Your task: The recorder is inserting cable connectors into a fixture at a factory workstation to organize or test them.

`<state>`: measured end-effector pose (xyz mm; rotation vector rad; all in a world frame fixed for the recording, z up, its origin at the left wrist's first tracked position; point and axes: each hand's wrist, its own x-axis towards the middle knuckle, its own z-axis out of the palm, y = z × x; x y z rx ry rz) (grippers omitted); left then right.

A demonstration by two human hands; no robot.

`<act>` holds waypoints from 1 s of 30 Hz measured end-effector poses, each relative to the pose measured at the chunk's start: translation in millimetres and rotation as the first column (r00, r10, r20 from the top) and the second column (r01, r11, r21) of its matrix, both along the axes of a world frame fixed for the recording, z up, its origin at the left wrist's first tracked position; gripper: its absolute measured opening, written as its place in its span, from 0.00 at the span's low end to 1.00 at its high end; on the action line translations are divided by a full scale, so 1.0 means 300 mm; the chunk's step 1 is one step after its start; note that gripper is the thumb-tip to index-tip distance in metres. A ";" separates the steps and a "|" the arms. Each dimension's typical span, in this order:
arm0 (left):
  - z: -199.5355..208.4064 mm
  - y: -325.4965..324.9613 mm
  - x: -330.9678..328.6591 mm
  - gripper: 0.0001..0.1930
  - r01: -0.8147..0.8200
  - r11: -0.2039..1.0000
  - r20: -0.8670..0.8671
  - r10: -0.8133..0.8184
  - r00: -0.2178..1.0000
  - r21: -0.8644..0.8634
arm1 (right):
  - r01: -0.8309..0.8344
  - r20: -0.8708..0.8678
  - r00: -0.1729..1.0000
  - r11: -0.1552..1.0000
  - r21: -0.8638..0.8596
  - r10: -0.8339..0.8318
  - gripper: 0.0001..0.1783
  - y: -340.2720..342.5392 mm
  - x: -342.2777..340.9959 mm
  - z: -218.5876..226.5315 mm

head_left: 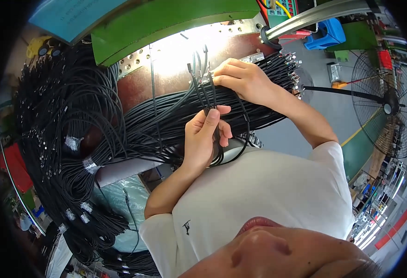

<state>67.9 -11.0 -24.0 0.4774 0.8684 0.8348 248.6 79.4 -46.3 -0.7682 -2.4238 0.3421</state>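
Held cables, a few thin black lengths, at frame centre, metal-tipped ends upward, lower parts looping against the white shirt. Left hand: thumb and fingers curled around these cables, outer fingers loosely bent. Right hand: fingertips drawn almost together at the tips; whether one is pinched cannot be told through the glare. Risks, as judged: ends slipping out of line, should the left hold slacken; a loop snagging or mixing with the like-coloured cable bundle directly beneath, should the cables be pulled sideways; a tip misread, owing to glare; a bent connector, from pressing too hard. Surface: reddish-brown bench top, centre to upper left, with perforated metal strip along its far edge and a strong white light patch. Above: green housing; pale blue panel, upper left. Left side: cable heap, some bunches bound with silvery wraps. Lower left: translucent green sheeting. Right: large caged fan, blue stool, grey floor, cluttered shelving.
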 end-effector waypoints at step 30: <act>0.019 0.036 0.006 0.19 0.155 0.987 -0.028 -0.154 0.988 0.034 | 0.252 -0.016 0.965 0.943 -0.217 -0.262 0.07 0.012 0.030 -0.030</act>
